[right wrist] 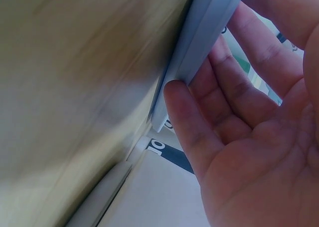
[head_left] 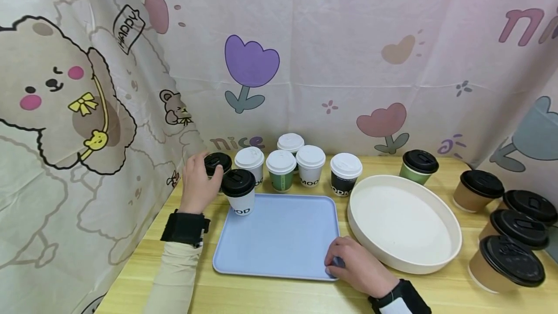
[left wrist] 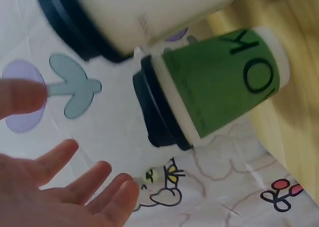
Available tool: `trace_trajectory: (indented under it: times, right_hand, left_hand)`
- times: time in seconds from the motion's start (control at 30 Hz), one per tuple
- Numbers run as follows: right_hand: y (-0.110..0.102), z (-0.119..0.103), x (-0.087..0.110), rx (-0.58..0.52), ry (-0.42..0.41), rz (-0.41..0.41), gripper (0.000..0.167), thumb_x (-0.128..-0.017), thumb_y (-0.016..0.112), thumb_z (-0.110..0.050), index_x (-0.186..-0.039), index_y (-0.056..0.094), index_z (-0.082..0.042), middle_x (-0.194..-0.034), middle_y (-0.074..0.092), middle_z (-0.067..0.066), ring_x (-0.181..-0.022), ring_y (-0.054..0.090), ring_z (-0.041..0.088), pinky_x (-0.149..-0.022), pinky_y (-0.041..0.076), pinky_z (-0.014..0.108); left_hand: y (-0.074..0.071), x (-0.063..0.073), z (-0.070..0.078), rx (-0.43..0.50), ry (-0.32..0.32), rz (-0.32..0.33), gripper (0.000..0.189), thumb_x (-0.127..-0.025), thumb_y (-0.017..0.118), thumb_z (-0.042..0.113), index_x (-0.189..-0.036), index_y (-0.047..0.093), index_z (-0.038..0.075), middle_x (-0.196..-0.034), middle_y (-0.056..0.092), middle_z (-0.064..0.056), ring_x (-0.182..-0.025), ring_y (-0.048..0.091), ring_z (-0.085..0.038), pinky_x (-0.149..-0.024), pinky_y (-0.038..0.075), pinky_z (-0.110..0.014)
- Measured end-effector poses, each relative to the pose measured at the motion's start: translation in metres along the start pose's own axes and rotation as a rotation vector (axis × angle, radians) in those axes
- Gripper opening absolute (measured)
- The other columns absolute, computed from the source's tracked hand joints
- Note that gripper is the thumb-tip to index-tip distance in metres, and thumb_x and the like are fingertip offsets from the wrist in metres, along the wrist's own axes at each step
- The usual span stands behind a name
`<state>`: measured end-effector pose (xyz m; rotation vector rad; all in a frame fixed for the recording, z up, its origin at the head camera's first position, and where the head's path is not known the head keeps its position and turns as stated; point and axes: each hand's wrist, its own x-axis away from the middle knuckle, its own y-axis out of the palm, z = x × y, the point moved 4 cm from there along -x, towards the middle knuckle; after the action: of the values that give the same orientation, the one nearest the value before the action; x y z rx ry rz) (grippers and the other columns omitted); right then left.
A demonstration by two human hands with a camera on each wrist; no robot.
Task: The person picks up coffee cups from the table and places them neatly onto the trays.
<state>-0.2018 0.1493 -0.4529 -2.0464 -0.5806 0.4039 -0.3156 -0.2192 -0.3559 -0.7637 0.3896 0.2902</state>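
My left hand is at the back left, its fingers spread, beside a paper cup with a black lid. In the left wrist view that cup has a green sleeve, and a gap shows between it and the fingertips. A white cup with a black lid stands on the back left corner of the blue tray. At the tray's front right corner rests my right hand, its fingers loosely bent. One fingertip touches the tray's rim in the right wrist view.
Several white-lidded cups stand behind the tray. A round cream tray lies to the right. Beyond it are a green cup with a black lid and several brown cups. A printed curtain hangs along the table's back.
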Motion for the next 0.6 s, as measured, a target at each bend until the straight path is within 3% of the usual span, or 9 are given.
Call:
trace_trajectory:
  times: [0.17,0.4,0.6]
  right_hand:
    - [0.000,0.000,-0.001,0.000,0.014,-0.016,0.013,-0.090,0.081,-0.023,-0.085,0.071,-0.029,-0.088,0.056,-0.018,-0.091,0.053,0.006,-0.079,0.050,0.032]
    - [-0.001,0.000,-0.001,-0.005,0.008,-0.016,0.013,-0.091,0.081,-0.023,-0.084,0.072,-0.028,-0.088,0.056,-0.018,-0.091,0.053,0.005,-0.079,0.050,0.032]
    - [-0.002,0.001,-0.002,-0.009,0.016,-0.021,0.014,-0.091,0.081,-0.023,-0.084,0.070,-0.030,-0.089,0.056,-0.019,-0.091,0.053,0.005,-0.079,0.050,0.032]
  left_hand:
    - [-0.006,-0.009,-0.012,-0.037,-0.038,-0.100,0.067,-0.100,0.057,0.008,-0.160,0.028,-0.001,-0.161,0.021,-0.033,-0.145,0.021,-0.056,-0.113,0.022,-0.070]
    - [0.000,-0.023,-0.032,-0.106,-0.104,-0.282,0.099,-0.091,0.071,0.004,-0.167,0.007,0.011,-0.164,-0.014,-0.037,-0.146,-0.006,-0.066,-0.110,0.010,-0.081]
    - [0.012,-0.031,-0.040,-0.122,-0.064,-0.366,0.102,-0.088,0.077,0.007,-0.167,0.011,0.010,-0.160,-0.021,-0.041,-0.144,-0.006,-0.069,-0.110,0.014,-0.080]
